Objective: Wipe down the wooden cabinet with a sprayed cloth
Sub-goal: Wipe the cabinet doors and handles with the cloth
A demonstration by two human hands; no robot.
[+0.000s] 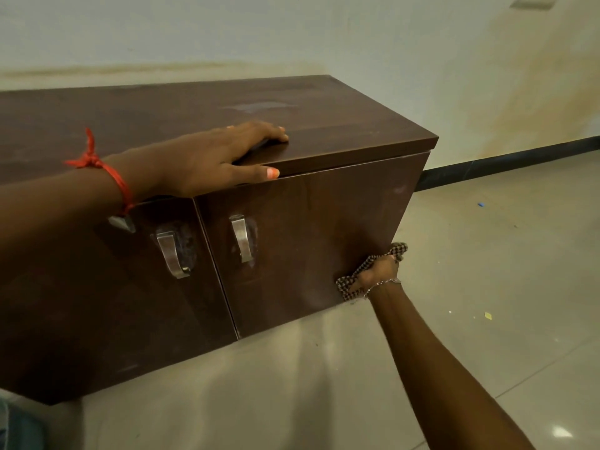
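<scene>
Right forearm reaching in from the lower corner, and at the end of it the right hand [376, 276] is clenched around a checked cloth [349, 285], pressing it against the lower right corner of the cabinet's front door [308, 228]. That's the wiping step in hand, working the door face near its outer edge, just above the tiled floor [487, 287]. Up top, the left hand [224, 157] lies released and flat on the wooden cabinet [162, 115], fingers spread on the lid, thumb over the front lip, grasping nothing, apparently bracing. A red thread [97, 164] is tied at that wrist. Smudges show around the two metal handles [242, 237], and a pale dull patch sits on the top surface, so there looks to be plenty left. Next call, I'd say: sweep the cloth across the door toward the handles, keeping firm pressure, and work around those handles rather than over them. No spray bottle in sight.
</scene>
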